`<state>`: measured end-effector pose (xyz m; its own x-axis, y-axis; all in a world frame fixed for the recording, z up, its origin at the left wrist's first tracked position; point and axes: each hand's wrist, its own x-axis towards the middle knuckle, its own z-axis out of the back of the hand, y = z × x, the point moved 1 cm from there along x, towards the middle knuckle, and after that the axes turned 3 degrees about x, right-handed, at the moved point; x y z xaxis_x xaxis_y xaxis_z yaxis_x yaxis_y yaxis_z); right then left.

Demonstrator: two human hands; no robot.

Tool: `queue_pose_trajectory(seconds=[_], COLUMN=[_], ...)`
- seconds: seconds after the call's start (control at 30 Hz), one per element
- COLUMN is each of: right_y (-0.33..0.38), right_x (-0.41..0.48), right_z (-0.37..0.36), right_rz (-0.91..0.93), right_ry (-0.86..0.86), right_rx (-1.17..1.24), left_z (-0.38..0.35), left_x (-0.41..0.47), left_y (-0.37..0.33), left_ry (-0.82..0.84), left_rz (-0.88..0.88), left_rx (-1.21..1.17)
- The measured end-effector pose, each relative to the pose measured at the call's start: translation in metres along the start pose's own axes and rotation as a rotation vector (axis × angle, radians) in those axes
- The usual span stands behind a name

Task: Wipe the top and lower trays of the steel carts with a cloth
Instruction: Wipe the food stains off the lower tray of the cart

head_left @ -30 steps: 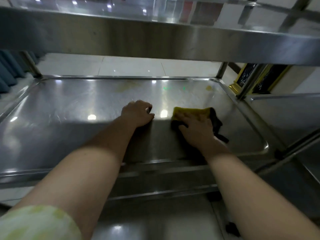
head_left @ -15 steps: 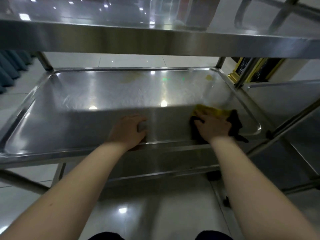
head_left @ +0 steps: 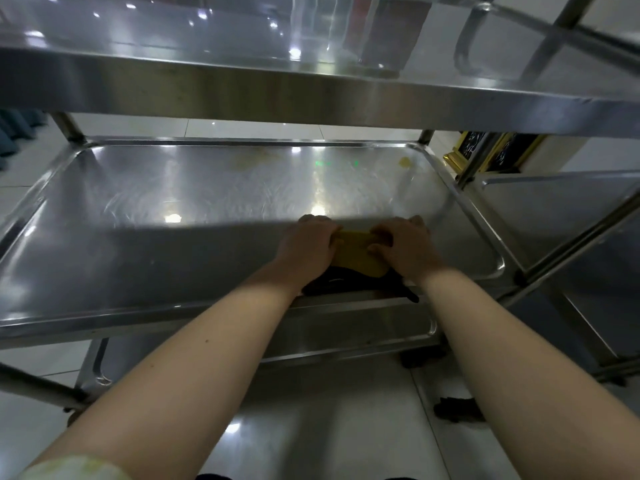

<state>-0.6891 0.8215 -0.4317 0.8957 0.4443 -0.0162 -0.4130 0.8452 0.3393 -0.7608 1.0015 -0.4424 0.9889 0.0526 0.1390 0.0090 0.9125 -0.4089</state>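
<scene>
On the shiny lower steel tray (head_left: 173, 258), near its front rim, the left hand (head_left: 308, 244) and right hand (head_left: 406, 251) curl their fingers around a bunched yellow-and-black cloth (head_left: 356, 254). Yellowish smears (head_left: 404, 162) along the far edge suggest wiping here is unfinished.

Glossy pale floor tiles (head_left: 311, 427), ceiling lights mirrored in them. Gold-framed dark panels (head_left: 509, 150) at right, low by wall. Blue fabric folds (head_left: 14, 133) at far left edge.

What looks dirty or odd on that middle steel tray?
Two yellowish stains sit near the far edge of the tray: a faint smear toward the middle and a small blob by the far right corner. The cloth is at the near edge, away from both.
</scene>
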Motion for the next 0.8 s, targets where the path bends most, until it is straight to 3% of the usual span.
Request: queue_pose_trajectory(seconds=[0.1, 0.23, 0.3, 0.57, 0.8], right_y=[-0.005, 0.008, 0.01, 0.016, 0.021], right_x=[0.013, 0.018, 0.017, -0.007, -0.106], right_z=[0.004, 0.004, 0.002, 0.008, 0.03], right_rz=[-0.024, 0.041, 0.065, 0.161, 0.44], right_ry=[-0.015, 0.179, 0.183, -0.007, -0.403], right_rx=[0.112, 0.073, 0.033, -0.032, 0.031], left_z=[-0.002, -0.007, -0.012, 0.001, 0.044], left_x=[0.013, 0.018, 0.016, 0.0, -0.08], left_y=[0.0, -0.006, -0.008, -0.017, -0.062], left_ry=[0.019, 0.076, 0.058, -0.055, -0.257], left_rz=[-0.006, -0.073, -0.08, -0.167, -0.297], left_rx=[0.067, 0.193, 0.205, 0.276, 0.238])
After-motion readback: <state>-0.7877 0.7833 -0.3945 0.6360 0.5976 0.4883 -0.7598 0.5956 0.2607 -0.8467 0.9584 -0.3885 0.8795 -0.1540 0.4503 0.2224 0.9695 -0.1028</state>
